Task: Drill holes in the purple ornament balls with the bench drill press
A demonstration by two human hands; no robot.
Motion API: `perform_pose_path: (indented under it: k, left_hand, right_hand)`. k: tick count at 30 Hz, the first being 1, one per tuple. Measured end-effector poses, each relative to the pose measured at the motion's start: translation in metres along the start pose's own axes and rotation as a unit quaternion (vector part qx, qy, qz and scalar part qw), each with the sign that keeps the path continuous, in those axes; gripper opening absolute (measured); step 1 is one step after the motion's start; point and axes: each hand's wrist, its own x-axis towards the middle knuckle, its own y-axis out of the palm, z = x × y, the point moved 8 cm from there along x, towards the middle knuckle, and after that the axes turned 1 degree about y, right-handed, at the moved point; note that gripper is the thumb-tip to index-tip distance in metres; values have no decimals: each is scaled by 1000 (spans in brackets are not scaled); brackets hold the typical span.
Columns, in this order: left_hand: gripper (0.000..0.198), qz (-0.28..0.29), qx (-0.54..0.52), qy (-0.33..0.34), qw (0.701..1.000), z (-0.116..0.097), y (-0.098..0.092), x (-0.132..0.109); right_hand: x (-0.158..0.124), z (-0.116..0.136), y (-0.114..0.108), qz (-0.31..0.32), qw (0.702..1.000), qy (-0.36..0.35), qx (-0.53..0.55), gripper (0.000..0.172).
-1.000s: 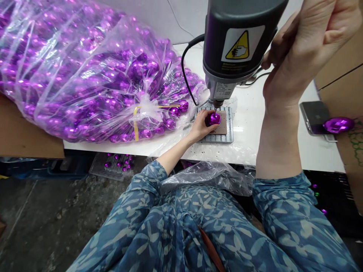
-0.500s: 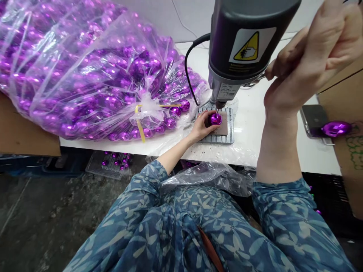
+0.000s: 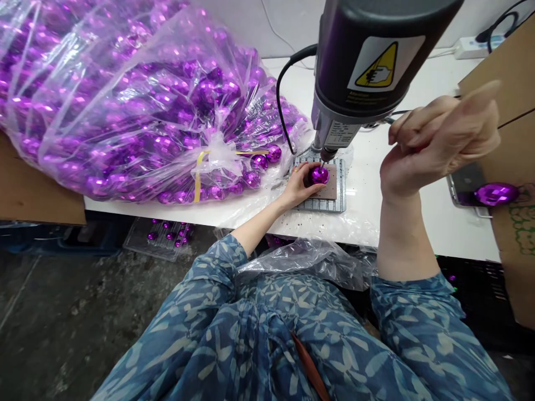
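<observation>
Fingers (image 3: 307,166) of our left hand (image 3: 296,185) grip a faceted purple bauble (image 3: 320,176) beneath the drill press (image 3: 368,83); our right hand (image 3: 438,139) curls alongside, its hold hidden.

- The right hand (image 3: 438,142) came down from up high near the top corner to a lower spot beside the drill (image 3: 376,67).
- Its wrist tipped more, so the fist leaned out to the right.
- The hand hid the top of the phone (image 3: 466,188), which had shown whole before.
- A white power strip (image 3: 470,48) came into sight.
- The whole view slid, so the drill sat further right.
</observation>
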Motion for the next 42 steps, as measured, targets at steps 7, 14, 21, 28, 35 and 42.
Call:
perform_pose_path:
  k: [7,14,21,28,35,42]
  left_hand:
    - [62,6,17,3,1000,-5,-1,-1]
    - [61,8,1,-3,1000,-2,0,-2]
    - [62,16,8,-8,1000,0,0,-2]
    - [62,15,25,-10,1000,0,0,-1]
    - [61,4,-4,-22,1000,-4,-2,-2]
    - [68,-58,-68,-85,992,5,0,-9]
  right_hand:
    - [-8,-8,-13,-17,999,-47,12,57]
    - [-19,-9,-17,4,997,-71,7,68]
    - [-27,-16,-25,43,995,-87,-4,64]
    - [-39,-16,-29,59,985,-154,51,45]
    - [-6,-1,-2,42,995,-85,44,60]
    - [58,-21,43,72,991,105,-32,69]
